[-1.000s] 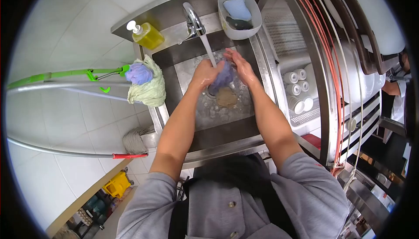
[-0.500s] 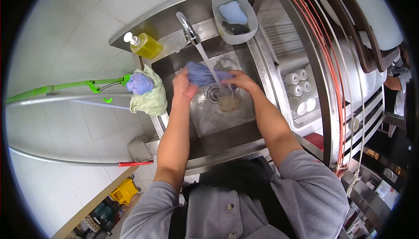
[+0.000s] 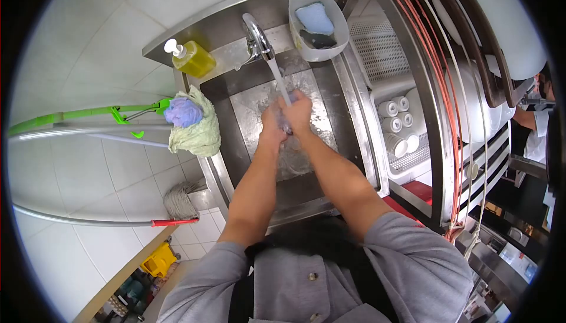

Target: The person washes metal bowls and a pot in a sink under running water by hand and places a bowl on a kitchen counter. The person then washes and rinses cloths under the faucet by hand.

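My left hand point(image 3: 272, 124) and my right hand point(image 3: 298, 112) are pressed together, fingers closed, under the running faucet point(image 3: 258, 35). Bunched up between them is the wet purple cloth point(image 3: 287, 128), mostly hidden by my fingers. Water falls onto my hands and splashes over the bottom of the steel sink point(image 3: 244, 108).
On the sink's back ledge stand a yellow soap bottle point(image 3: 196, 60) and a white bin point(image 3: 321, 49) holding a blue sponge point(image 3: 315, 17). A pale green towel point(image 3: 200, 131) hangs over the left rim. White cups point(image 3: 396, 143) fill a basket at right. A co-worker's arm point(image 3: 525, 118) shows far right.
My hands have come together from holding the purple cloth spread apart, bunching it under the stream. The brownish water near the drain no longer shows. The view has shifted slightly.
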Demonstrator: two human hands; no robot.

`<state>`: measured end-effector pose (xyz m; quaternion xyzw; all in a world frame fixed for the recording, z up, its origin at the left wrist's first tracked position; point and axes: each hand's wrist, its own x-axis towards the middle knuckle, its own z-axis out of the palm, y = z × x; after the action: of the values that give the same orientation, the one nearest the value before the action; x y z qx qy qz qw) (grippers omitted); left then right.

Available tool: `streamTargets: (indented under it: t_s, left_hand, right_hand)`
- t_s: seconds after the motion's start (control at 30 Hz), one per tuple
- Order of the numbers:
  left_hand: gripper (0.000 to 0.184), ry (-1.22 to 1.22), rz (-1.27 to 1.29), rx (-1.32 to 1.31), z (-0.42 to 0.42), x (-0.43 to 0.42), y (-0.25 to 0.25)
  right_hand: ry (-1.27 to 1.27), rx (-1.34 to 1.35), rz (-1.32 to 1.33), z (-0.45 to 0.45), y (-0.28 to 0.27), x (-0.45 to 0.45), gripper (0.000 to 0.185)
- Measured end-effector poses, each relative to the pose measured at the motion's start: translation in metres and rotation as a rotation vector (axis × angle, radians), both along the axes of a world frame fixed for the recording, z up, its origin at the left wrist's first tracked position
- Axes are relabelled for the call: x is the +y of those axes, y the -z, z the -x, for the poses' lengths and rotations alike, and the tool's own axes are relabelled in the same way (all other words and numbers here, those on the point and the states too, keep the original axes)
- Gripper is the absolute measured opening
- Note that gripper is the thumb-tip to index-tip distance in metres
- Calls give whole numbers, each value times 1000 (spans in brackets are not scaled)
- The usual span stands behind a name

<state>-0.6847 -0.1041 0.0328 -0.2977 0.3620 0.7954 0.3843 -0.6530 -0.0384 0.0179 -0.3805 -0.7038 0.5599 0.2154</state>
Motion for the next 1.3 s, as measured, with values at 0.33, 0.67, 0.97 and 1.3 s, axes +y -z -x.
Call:
streamTargets:
  t_s: [0.33,0.67,0.97,1.3]
  left_hand:
    - [46,1058,674,1052,41,2,-49]
    - [29,672,358,903,41,0,-51]
    - [80,1417,725,1144,38,-85,13]
    - [51,692,-140,608,-18,-28,3]
  right_hand:
    - [-484,-305,-229,-36,52,94,48]
    - [-717,-191,227,-38,-5,57,69]
    - [-1321,-386,-636,8,-73,55,36]
    - [-503,270,708,-28,-96,68,37]
